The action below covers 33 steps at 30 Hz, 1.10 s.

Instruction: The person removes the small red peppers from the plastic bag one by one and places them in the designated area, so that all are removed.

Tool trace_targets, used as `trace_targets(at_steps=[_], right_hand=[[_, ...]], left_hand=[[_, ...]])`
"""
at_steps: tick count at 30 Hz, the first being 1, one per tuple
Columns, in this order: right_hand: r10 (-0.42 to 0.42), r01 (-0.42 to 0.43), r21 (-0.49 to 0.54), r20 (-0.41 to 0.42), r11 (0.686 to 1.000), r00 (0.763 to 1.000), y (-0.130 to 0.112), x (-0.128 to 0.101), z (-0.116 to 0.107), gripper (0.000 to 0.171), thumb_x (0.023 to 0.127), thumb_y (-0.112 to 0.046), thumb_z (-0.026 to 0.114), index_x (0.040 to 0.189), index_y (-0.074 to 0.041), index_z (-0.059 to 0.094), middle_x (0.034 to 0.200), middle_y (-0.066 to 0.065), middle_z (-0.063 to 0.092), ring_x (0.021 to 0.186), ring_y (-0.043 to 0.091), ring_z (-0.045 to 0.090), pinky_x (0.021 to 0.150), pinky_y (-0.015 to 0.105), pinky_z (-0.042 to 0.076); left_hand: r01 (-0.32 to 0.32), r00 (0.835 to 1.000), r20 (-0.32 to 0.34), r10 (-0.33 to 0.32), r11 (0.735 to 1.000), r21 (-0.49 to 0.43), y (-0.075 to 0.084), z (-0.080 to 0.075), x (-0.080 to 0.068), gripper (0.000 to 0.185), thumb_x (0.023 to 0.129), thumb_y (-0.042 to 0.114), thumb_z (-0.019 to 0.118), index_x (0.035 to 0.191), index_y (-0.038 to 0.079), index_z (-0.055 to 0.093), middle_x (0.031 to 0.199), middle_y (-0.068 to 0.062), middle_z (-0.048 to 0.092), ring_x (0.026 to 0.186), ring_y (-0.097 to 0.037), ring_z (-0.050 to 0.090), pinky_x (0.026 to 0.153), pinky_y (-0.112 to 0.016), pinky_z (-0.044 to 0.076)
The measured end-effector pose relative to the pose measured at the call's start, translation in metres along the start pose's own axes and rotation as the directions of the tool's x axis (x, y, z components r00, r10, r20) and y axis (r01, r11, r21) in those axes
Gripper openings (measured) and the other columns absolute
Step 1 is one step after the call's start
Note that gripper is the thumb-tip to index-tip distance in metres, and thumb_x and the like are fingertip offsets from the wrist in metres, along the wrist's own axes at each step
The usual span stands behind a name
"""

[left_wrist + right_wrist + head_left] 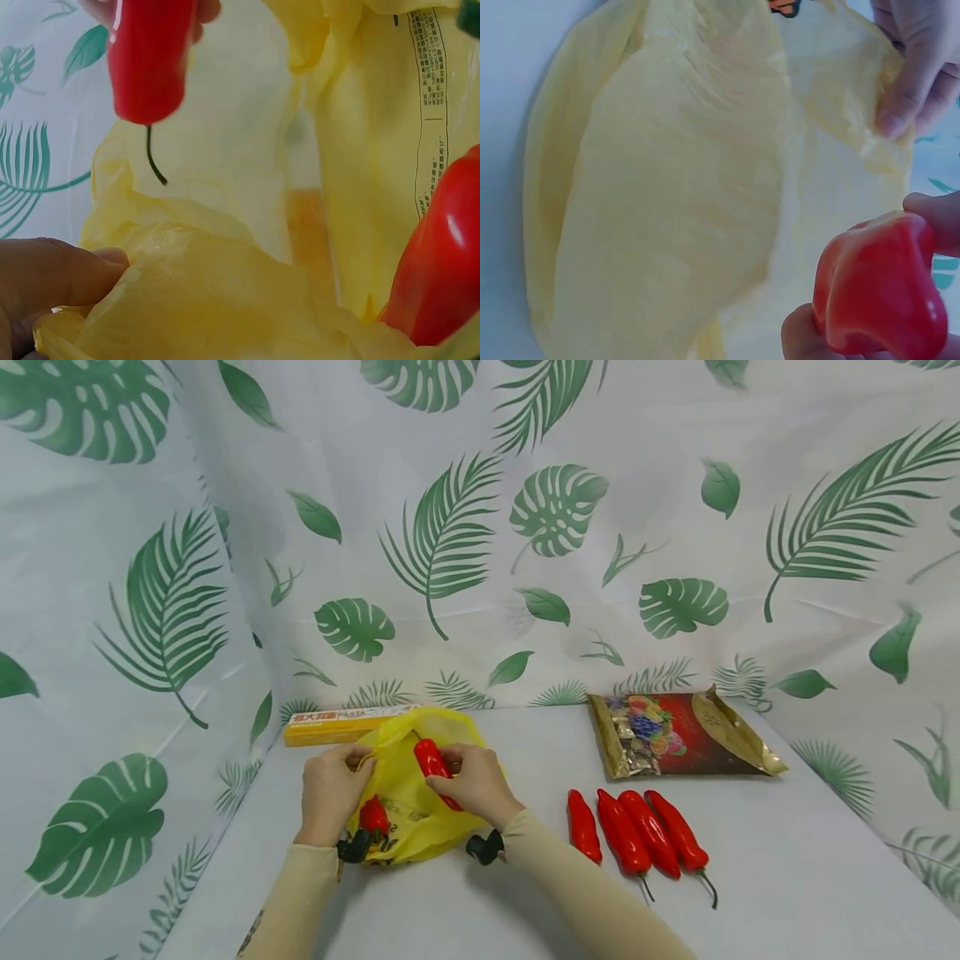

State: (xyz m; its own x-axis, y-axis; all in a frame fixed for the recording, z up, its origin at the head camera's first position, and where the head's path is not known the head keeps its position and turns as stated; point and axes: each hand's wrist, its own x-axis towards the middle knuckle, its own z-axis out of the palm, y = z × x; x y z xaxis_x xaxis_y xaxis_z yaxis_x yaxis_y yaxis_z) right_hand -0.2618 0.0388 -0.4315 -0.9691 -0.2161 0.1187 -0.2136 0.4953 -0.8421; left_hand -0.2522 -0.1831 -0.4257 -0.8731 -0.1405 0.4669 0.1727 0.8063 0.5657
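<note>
Progress: I judge one pepper bagged; my left hand (330, 789) pinches the yellow bag (408, 793) open, my right hand (472, 785) grips a second red pepper (431, 760) at its mouth; four peppers (637, 835) remain on the counter (750, 877).

6 red peppers (626, 839): 4 on worktop, 1 held, 1 in bag. 1 yellow bag (408, 810), 1 pasta box (341, 724), 1 snack pouch (678, 735)

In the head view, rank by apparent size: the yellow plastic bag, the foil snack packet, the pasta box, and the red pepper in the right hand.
1. Foil snack packet
2. Yellow plastic bag, a close second, partly hidden by hands
3. Pasta box, partly behind the bag
4. Red pepper, partly covered
</note>
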Motion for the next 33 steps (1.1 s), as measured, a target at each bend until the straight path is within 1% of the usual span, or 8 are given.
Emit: trace_targets(at_steps=[5, 9, 13, 18, 27, 30, 33], right_hand=[[0.018, -0.018, -0.011, -0.02, 1.0, 1.0, 0.0, -0.007, -0.014, 0.052, 0.088, -0.027, 0.084, 0.133, -0.006, 0.068, 0.123, 0.01, 0.075, 0.107, 0.026, 0.071, 0.09, 0.041, 0.065], [0.063, -0.063, -0.007, -0.05, 0.998, 0.997, 0.004, -0.016, -0.029, 0.053, 0.088, -0.026, 0.084, 0.135, -0.007, 0.067, 0.126, 0.01, 0.073, 0.109, 0.026, 0.071, 0.089, 0.042, 0.065], [0.113, -0.114, -0.009, -0.095, 0.993, 0.989, 0.015, -0.029, -0.044, 0.056, 0.089, -0.025, 0.084, 0.138, -0.008, 0.065, 0.128, 0.01, 0.072, 0.109, 0.025, 0.07, 0.087, 0.041, 0.065], [0.139, -0.151, -0.066, -0.153, 0.986, 0.978, 0.029, -0.045, -0.06, 0.057, 0.088, -0.027, 0.084, 0.139, -0.008, 0.066, 0.128, 0.009, 0.073, 0.107, 0.024, 0.07, 0.084, 0.039, 0.066], [0.183, -0.22, -0.185, -0.2, 0.958, 0.963, 0.047, -0.063, -0.074, 0.059, 0.086, -0.028, 0.085, 0.137, -0.007, 0.067, 0.12, 0.009, 0.075, 0.101, 0.022, 0.065, 0.086, 0.039, 0.064], [0.199, -0.248, -0.224, -0.217, 0.943, 0.956, 0.053, -0.069, -0.077, 0.059, 0.085, -0.03, 0.085, 0.136, -0.006, 0.067, 0.115, 0.008, 0.076, 0.097, 0.022, 0.064, 0.082, 0.038, 0.063], [0.221, -0.276, -0.258, -0.222, 0.926, 0.95, 0.059, -0.075, -0.079, 0.056, 0.085, -0.031, 0.085, 0.133, -0.005, 0.069, 0.108, 0.007, 0.076, 0.092, 0.021, 0.062, 0.077, 0.035, 0.061]], left_hand=[[-0.021, 1.0, 0.001, 0.021, 1.0, 0.001, 0.004, 0.002, -0.001, 0.014, 0.09, 0.014, 0.082, 0.099, 0.004, 0.082, 0.089, -0.015, 0.08, 0.078, -0.027, 0.075, 0.073, -0.045, 0.064], [-0.035, 0.999, 0.008, 0.035, 0.999, -0.007, 0.005, 0.002, -0.002, 0.015, 0.09, 0.014, 0.081, 0.101, 0.003, 0.082, 0.09, -0.015, 0.08, 0.079, -0.027, 0.075, 0.073, -0.045, 0.064], [-0.03, 0.999, 0.01, 0.03, 1.0, -0.001, 0.004, 0.002, -0.003, 0.015, 0.091, 0.015, 0.08, 0.102, 0.004, 0.082, 0.091, -0.015, 0.08, 0.08, -0.028, 0.075, 0.075, -0.047, 0.064], [-0.028, 1.0, 0.007, 0.028, 1.0, 0.008, 0.003, 0.0, -0.004, 0.016, 0.091, 0.015, 0.08, 0.102, 0.003, 0.081, 0.091, -0.016, 0.08, 0.081, -0.029, 0.075, 0.075, -0.047, 0.064], [-0.031, 0.999, 0.009, 0.031, 1.0, 0.004, 0.007, -0.002, -0.002, 0.016, 0.092, 0.015, 0.079, 0.101, 0.003, 0.081, 0.09, -0.016, 0.08, 0.08, -0.029, 0.075, 0.073, -0.046, 0.064], [-0.028, 1.0, 0.008, 0.028, 1.0, 0.003, 0.009, -0.002, -0.003, 0.016, 0.092, 0.014, 0.079, 0.101, 0.002, 0.081, 0.09, -0.016, 0.08, 0.079, -0.028, 0.075, 0.072, -0.045, 0.064], [-0.03, 0.999, 0.011, 0.03, 1.0, -0.001, 0.009, -0.001, -0.004, 0.016, 0.092, 0.014, 0.079, 0.101, 0.002, 0.081, 0.09, -0.017, 0.08, 0.078, -0.028, 0.075, 0.071, -0.045, 0.064]])
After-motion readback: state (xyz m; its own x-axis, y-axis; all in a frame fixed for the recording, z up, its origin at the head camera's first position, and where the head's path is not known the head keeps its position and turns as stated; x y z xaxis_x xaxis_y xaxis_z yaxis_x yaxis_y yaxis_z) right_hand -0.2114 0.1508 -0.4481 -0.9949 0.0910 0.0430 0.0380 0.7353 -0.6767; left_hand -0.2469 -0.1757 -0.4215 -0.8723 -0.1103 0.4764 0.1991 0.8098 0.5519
